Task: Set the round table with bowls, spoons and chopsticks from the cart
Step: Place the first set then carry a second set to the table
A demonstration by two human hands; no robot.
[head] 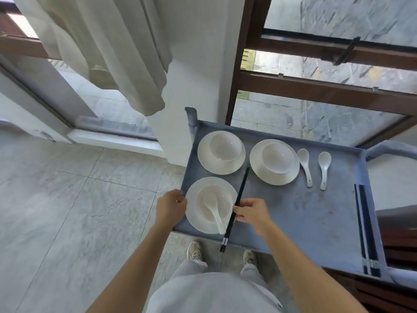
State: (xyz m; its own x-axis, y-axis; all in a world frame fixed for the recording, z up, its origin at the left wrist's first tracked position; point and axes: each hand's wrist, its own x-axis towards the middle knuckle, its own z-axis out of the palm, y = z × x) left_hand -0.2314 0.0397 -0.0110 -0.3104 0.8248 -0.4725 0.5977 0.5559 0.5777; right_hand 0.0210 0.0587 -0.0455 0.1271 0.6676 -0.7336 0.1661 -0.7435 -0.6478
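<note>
On the grey cart top [300, 213] stand three white plates, each with a white bowl on it. The near plate [194, 197] carries a bowl [203, 199] with a white spoon [215, 211] in it. My left hand [170, 205] grips that plate's left rim. My right hand [251, 212] pinches a pair of black chopsticks [239, 199] lying along the plate's right rim, and it touches that rim. Two more bowls [224, 146] [277, 158] sit on plates farther back. Two loose spoons [304, 163] [324, 167] lie to the right. More black chopsticks [365, 229] lie along the cart's right edge.
The cart stands against a white pillar [196, 64] and a wooden-framed window [316, 86]. A pale curtain [101, 46] hangs at the upper left. Grey tiled floor [56, 199] spreads to the left. Dark wooden furniture [397, 233] sits at the right edge. The round table is out of view.
</note>
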